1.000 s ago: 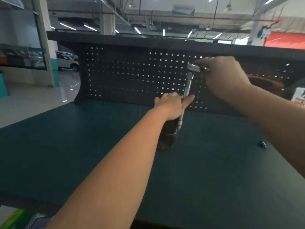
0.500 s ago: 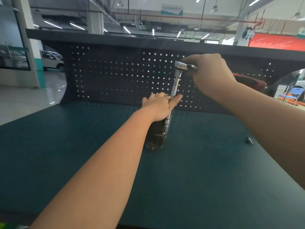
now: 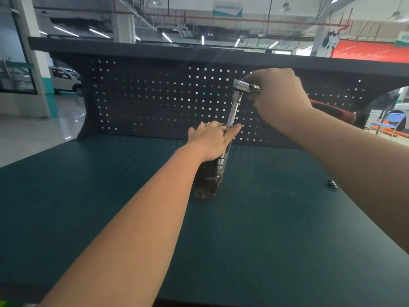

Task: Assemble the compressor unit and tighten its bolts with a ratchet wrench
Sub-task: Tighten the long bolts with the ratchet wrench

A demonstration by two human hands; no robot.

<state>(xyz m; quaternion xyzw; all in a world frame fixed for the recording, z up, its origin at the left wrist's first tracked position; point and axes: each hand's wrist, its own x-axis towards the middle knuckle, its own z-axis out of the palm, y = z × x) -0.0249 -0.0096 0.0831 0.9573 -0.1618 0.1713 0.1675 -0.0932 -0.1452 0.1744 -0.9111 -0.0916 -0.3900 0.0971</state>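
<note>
On the dark green bench mat (image 3: pixel 276 240) the left hand (image 3: pixel 210 140) keeps pressing the upright dark cylindrical compressor unit (image 3: pixel 207 180), fingers curled over its top, while the right hand (image 3: pixel 277 98), gripping the chrome ratchet wrench (image 3: pixel 234 107), has barely swung, so tightening seems ongoing.

A dark green worktop (image 3: pixel 265 229) runs back to a black pegboard (image 3: pixel 155 103) behind the hands, capped by a dark shelf (image 3: pixel 132 46). Left of them lie a glossy floor (image 3: pixel 33 134), a pillar (image 3: pixel 28 52) and a white van (image 3: pixel 65 82). Strip lights (image 3: pixel 66 31) cross the ceiling; far right, a red banner (image 3: pixel 371 52) and blue chair (image 3: pixel 391 124).
</note>
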